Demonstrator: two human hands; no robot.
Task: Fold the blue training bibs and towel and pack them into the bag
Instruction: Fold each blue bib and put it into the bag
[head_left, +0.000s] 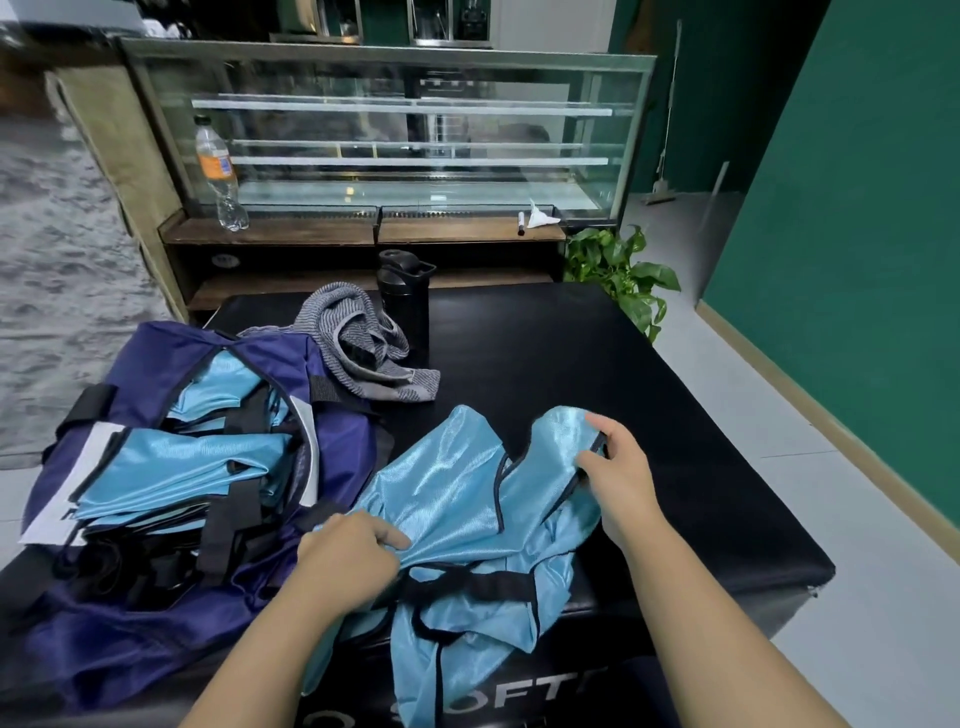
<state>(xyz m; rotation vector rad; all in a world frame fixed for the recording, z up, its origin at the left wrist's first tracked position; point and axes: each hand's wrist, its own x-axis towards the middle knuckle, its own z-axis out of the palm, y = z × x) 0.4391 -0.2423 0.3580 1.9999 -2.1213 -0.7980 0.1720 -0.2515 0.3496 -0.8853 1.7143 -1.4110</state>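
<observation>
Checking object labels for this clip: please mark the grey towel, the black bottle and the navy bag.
grey towel (363, 348): head view, on its bunched striped middle.
black bottle (404, 306): head view, on its dark body below the lid.
navy bag (156, 358): head view, on the bare top panel at its far end.

Left hand (349, 558) curled, gripping; right hand (618, 470) pinching.

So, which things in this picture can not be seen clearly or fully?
- Bag, head view: how many folded bibs lie inside is unclear; they overlap, and straps cover them.
- Loose bib: its lower end is cut off by the bottom edge.
- Left hand: fingertips are hidden in the cloth.
- White lettering on the table's front: partly covered by the bib.
- Clear bottle: label too small to read.
</observation>
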